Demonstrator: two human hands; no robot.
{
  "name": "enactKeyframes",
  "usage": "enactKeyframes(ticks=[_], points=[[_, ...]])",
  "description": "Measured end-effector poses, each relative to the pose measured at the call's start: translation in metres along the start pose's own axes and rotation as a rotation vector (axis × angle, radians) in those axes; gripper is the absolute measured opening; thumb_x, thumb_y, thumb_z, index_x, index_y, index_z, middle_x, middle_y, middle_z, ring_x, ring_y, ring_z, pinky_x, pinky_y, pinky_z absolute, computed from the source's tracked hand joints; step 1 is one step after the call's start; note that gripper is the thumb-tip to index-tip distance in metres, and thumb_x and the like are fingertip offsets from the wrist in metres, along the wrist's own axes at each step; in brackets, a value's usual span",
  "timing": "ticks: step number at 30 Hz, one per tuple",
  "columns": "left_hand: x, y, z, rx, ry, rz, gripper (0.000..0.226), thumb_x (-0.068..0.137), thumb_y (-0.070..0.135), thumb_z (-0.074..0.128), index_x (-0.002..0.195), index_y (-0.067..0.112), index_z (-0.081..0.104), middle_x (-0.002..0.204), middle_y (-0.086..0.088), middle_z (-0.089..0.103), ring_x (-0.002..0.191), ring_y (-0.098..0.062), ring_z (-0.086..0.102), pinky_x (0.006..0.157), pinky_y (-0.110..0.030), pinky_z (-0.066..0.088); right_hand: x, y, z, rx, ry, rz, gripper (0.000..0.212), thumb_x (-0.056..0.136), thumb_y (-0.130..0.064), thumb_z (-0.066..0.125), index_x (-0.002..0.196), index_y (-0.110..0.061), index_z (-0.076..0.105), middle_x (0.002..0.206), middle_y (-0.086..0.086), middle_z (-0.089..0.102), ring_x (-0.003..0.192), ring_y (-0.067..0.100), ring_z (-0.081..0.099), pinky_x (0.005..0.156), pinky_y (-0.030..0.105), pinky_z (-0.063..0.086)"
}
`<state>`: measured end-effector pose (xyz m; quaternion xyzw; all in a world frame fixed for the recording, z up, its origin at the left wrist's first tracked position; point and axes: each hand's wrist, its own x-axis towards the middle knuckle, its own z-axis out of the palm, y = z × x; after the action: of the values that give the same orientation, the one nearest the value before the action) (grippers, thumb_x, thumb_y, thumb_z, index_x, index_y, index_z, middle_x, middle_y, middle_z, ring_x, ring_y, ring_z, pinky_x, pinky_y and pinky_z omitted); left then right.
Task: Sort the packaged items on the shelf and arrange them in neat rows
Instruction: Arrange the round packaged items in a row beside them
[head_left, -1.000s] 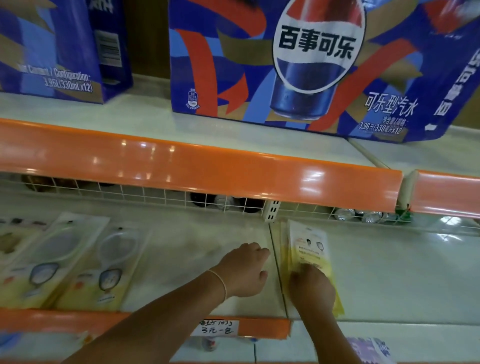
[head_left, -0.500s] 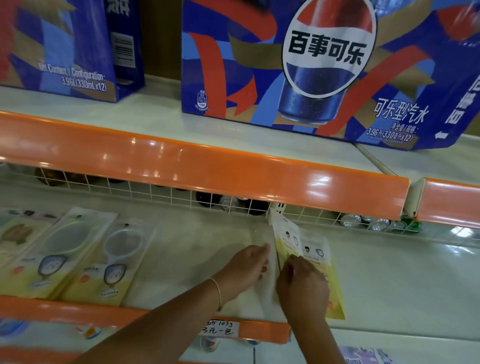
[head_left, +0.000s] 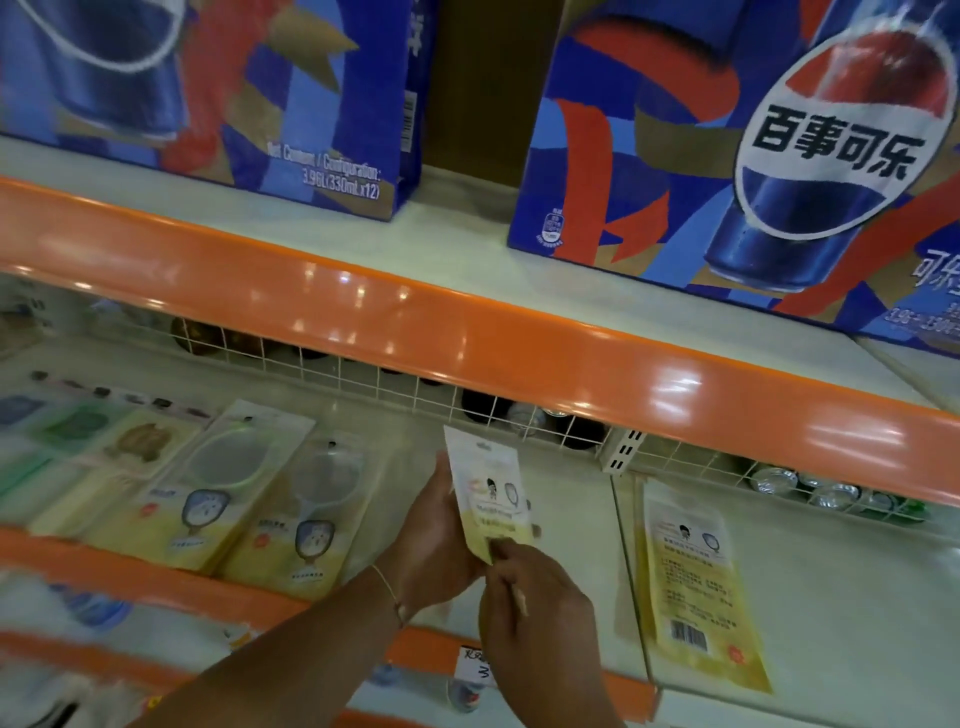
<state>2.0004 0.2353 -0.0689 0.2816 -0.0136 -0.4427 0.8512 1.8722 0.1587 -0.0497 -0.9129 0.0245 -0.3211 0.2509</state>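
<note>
Packet (head_left: 491, 501) lifted off shelf, now held by both hands; second packet (head_left: 696, 582) apparently left flat.

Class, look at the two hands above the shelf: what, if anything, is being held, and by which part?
A small flat white-and-yellow packet. The right hand pinches its bottom edge; the left hand holds its left side from behind.

Cream store shelving (head_left: 779, 582), glossy orange edge strips (head_left: 467, 332) (glare spots), white wire backing (head_left: 405, 384)
</note>
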Motion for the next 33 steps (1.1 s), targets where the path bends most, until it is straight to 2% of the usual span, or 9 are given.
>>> enactKeyframes(ticks=[2, 4, 7, 10, 14, 17, 20, 29, 33], points=[[-0.008, 0.012, -0.014, 0.034, -0.011, 0.009, 0.102, 0.046, 0.063, 0.083, 0.130, 0.013, 0.053, 0.122, -0.025, 0.063, 0.105, -0.047, 0.063, 0.096, -0.064, 0.042, 0.003, -0.015, 0.006, 0.123, -0.005, 0.008, 0.005, 0.079, -0.016, 0.063, 0.076, -0.017, 0.066, 0.099, -0.008, 0.073, 0.089, 0.002, 0.065, 0.076, 0.007, 0.048], [-0.019, 0.026, -0.024, 0.054, -0.037, -0.011, 0.082, 0.064, 0.054, 0.079, 0.126, 0.009, 0.051, 0.126, -0.026, 0.060, 0.105, -0.047, 0.062, 0.089, -0.060, 0.050, 0.007, -0.030, 0.012, 0.276, -0.053, 0.085, 0.006, 0.082, -0.021, 0.063, 0.078, -0.021, 0.066, 0.100, -0.013, 0.072, 0.089, -0.001, 0.065, 0.076, 0.010, 0.049], [-0.037, 0.051, -0.036, 0.151, -0.037, 0.048, 0.044, 0.082, 0.035, 0.072, 0.109, 0.002, 0.060, 0.100, -0.019, 0.068, 0.085, -0.033, 0.067, 0.076, -0.044, 0.056, 0.014, -0.047, 0.018, 0.563, -0.058, 0.357, 0.010, 0.081, -0.018, 0.067, 0.075, -0.026, 0.066, 0.093, -0.012, 0.074, 0.078, 0.011, 0.071, 0.068, 0.024, 0.053], [-0.049, 0.071, -0.048, 0.307, -0.064, 0.158, 0.034, 0.087, 0.016, 0.066, 0.115, -0.004, 0.064, 0.107, -0.022, 0.068, 0.098, -0.035, 0.066, 0.080, -0.041, 0.054, 0.024, -0.054, 0.018, 0.770, -0.057, 0.589, 0.009, 0.079, -0.015, 0.076, 0.072, -0.018, 0.071, 0.079, 0.010, 0.075, 0.070, 0.032, 0.067, 0.066, 0.039, 0.050], [-0.059, 0.100, -0.062, 0.445, 0.243, 0.258, 0.042, 0.078, 0.013, 0.073, 0.118, 0.003, 0.066, 0.113, -0.025, 0.067, 0.106, -0.042, 0.063, 0.095, -0.055, 0.049, 0.033, -0.065, 0.020, 1.069, -0.183, 0.839, 0.032, 0.068, -0.025, 0.084, 0.094, -0.009, 0.075, 0.091, 0.037, 0.064, 0.079, 0.035, 0.058, 0.075, 0.046, 0.044], [-0.070, 0.115, -0.067, 0.674, 0.347, 0.299, 0.020, 0.072, 0.022, 0.081, 0.085, 0.009, 0.073, 0.083, -0.017, 0.072, 0.077, -0.034, 0.065, 0.070, -0.037, 0.051, 0.039, -0.074, 0.028, 1.028, -0.250, 0.918, 0.031, 0.077, -0.032, 0.068, 0.100, -0.013, 0.076, 0.081, 0.029, 0.065, 0.072, 0.030, 0.060, 0.073, 0.043, 0.051], [-0.084, 0.120, -0.068, 0.876, 0.405, 0.338, 0.026, 0.083, 0.019, 0.074, 0.069, 0.009, 0.054, 0.053, 0.000, 0.039, 0.043, -0.011, 0.038, 0.042, -0.022, 0.031, 0.042, -0.081, 0.044, 0.852, -0.239, 0.947, 0.016, 0.089, -0.023, 0.066, 0.096, -0.012, 0.075, 0.075, 0.023, 0.071, 0.058, 0.024, 0.063, 0.057, 0.030, 0.049], [-0.102, 0.111, -0.094, 1.161, 0.338, 0.134, 0.047, 0.093, 0.031, 0.060, 0.056, 0.021, 0.034, 0.051, 0.008, 0.029, 0.046, -0.005, 0.033, 0.045, -0.017, 0.028, 0.025, -0.076, 0.084, 0.506, -0.177, 0.945, 0.010, 0.089, -0.015, 0.068, 0.097, -0.018, 0.073, 0.075, 0.003, 0.076, 0.077, 0.027, 0.072, 0.077, 0.045, 0.056], [-0.100, 0.108, -0.104, 1.205, 0.414, 0.061, 0.035, 0.086, 0.045, 0.059, 0.073, 0.013, 0.062, 0.073, -0.010, 0.063, 0.067, -0.015, 0.059, 0.062, -0.026, 0.047, 0.025, -0.071, 0.094, 0.506, -0.243, 0.962, 0.030, 0.083, -0.018, 0.075, 0.110, -0.025, 0.063, 0.082, 0.000, 0.077, 0.074, 0.016, 0.074, 0.069, 0.034, 0.057]])
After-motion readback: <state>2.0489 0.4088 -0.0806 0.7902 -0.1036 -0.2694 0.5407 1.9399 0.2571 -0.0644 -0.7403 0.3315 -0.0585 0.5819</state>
